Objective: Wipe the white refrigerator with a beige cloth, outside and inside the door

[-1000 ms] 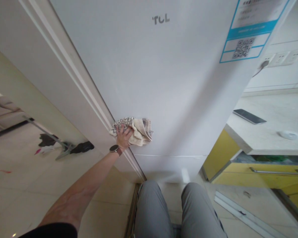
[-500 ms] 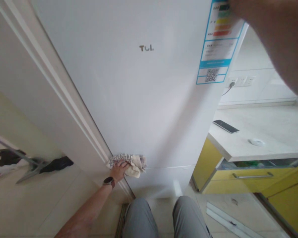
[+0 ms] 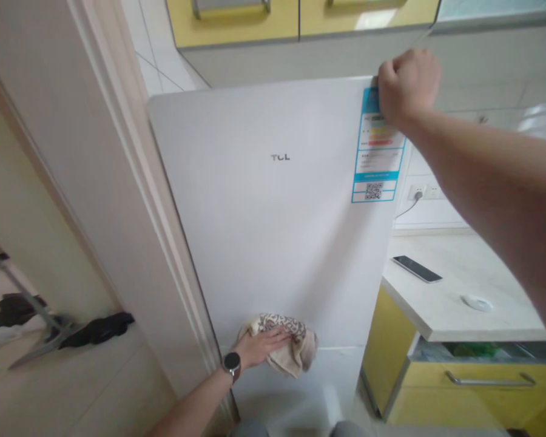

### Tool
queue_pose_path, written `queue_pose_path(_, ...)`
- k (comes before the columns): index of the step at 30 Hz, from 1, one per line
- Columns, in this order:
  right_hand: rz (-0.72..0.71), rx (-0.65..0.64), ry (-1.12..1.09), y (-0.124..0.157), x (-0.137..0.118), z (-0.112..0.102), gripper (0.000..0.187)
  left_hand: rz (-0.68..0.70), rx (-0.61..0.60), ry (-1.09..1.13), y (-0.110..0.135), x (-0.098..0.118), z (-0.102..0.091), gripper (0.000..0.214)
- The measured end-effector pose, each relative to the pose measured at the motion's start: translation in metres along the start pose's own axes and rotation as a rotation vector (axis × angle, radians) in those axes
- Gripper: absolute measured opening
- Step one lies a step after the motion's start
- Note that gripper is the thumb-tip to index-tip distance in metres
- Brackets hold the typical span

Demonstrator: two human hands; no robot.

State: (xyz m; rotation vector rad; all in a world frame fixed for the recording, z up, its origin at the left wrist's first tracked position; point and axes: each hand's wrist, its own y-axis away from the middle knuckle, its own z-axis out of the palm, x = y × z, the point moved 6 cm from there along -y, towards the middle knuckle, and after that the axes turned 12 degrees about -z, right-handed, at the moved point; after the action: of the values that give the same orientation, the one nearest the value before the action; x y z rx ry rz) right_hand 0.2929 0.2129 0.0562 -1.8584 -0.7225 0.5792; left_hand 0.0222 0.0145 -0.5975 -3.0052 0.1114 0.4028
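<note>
A tall white fridge (image 3: 273, 243) stands in front of me, its door closed. My left hand (image 3: 260, 347), with a watch at the wrist, lies flat on a beige patterned cloth (image 3: 287, 346) and presses it against the lower part of the upper door, just above the seam. My right hand (image 3: 407, 85) is closed over the fridge's top right corner, beside a blue-edged energy label (image 3: 377, 152). What the right fingers grip beyond the corner edge is hidden.
A white door frame (image 3: 131, 200) runs along the fridge's left side. To the right a pale counter (image 3: 459, 291) carries a phone (image 3: 416, 269) and a small white disc (image 3: 477, 301). Yellow drawers (image 3: 473, 388) sit below, yellow cabinets (image 3: 300, 18) above. Dark items (image 3: 95, 328) lie on the floor at left.
The view has tilted up, so the fridge's top and upper cabinets now show. My right hand has settled on the top right corner. The cloth has slid a little to the right.
</note>
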Motion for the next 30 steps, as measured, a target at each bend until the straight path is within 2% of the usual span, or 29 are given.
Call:
queue_pose_path(3,-0.028,0.105,-0.004,-0.005,0.007,0.002,0.049,0.027,0.070,0.026,-0.024,-0.002,-0.050,0.079)
queue_pose_path(5,-0.029,0.095,0.011,-0.007,0.010,0.005,0.049,-0.035,0.150,0.032,-0.035,-0.015,-0.097,0.074)
queue_pose_path(9,-0.020,0.097,0.014,-0.005,0.010,0.006,0.052,-0.242,0.355,0.016,-0.046,-0.054,-0.217,0.072)
queue_pose_path(12,-0.009,0.089,0.004,-0.004,0.009,0.005,0.054,-0.365,0.562,-0.024,-0.050,-0.083,-0.315,0.078)
queue_pose_path(15,0.002,0.080,-0.004,-0.004,0.009,0.005,0.054,-0.432,0.805,-0.063,-0.054,-0.110,-0.407,0.083)
queue_pose_path(18,0.009,0.081,-0.012,-0.004,0.009,0.006,0.053,-0.448,1.068,-0.015,-0.062,-0.138,-0.488,0.076)
queue_pose_path(20,0.010,0.079,-0.023,-0.004,0.010,0.006,0.053,-0.437,1.162,0.006,-0.072,-0.153,-0.530,0.074)
queue_pose_path(22,-0.001,0.077,-0.036,-0.004,0.010,0.006,0.054,-0.426,1.198,0.001,-0.084,-0.161,-0.560,0.071)
queue_pose_path(24,-0.012,0.076,-0.041,-0.003,0.010,0.006,0.054,-0.408,1.195,-0.024,-0.094,-0.161,-0.575,0.067)
queue_pose_path(26,-0.013,0.062,-0.039,-0.003,0.009,0.005,0.054,-0.399,1.176,-0.037,-0.097,-0.154,-0.577,0.068)
queue_pose_path(30,-0.007,0.055,-0.028,-0.003,0.007,0.003,0.053,-0.405,1.134,0.006,-0.092,-0.136,-0.561,0.079)
